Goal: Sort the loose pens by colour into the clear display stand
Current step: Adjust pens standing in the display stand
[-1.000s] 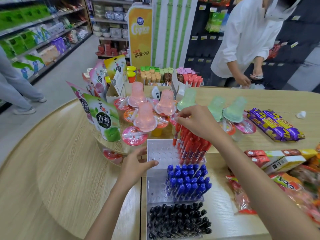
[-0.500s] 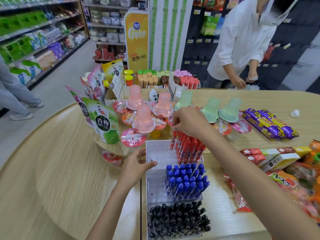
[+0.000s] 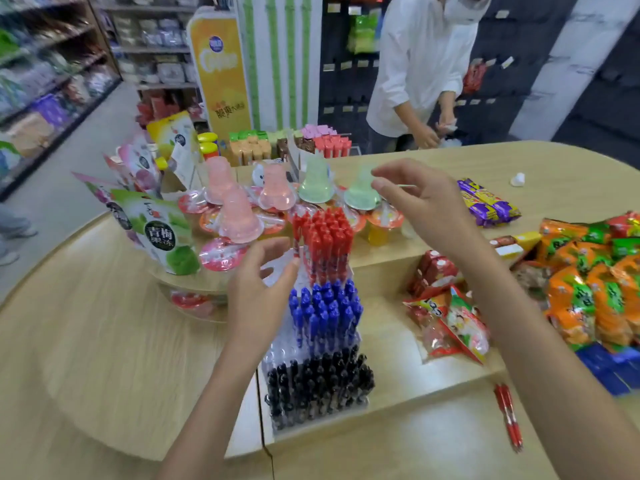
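at the near right edge of the bench (image 3: 104,341), two loose red pens (image 3: 508,415) lie side by side, touching each other and well apart from the clear display stand (image 3: 313,426). no other loose pens show, so these two are probably the last to sort.

the stand sits in the middle of the bench and rises in three steps, so each colour shows above the one in front. there is one block of black pens (image 3: 318,386) at the front, one of blue pens (image 3: 325,313) behind it, and one of red pens (image 3: 327,244) at the back. all of them stand upright in their holes. each block is too tightly packed and too blurred to count. bare holes show on the left of the blue and red steps, which looks like room for the two loose ones.

the left hand (image 3: 258,289) is at the left side of the red block, likely straightening an outer pen. its fingers (image 3: 273,247) curve toward that pen, but whether they pinch it cannot be told.

farther back, the right hand (image 3: 419,199) hovers above and to the right of the red block, its fingers (image 3: 384,185) loosely bent and holding nothing.

behind the stand are three pink jelly domes (image 3: 239,216) and two green jelly domes (image 3: 317,185). snack packets (image 3: 588,289) are heaped on the right, and a person in a white shirt (image 3: 422,64) stands beyond the bench.
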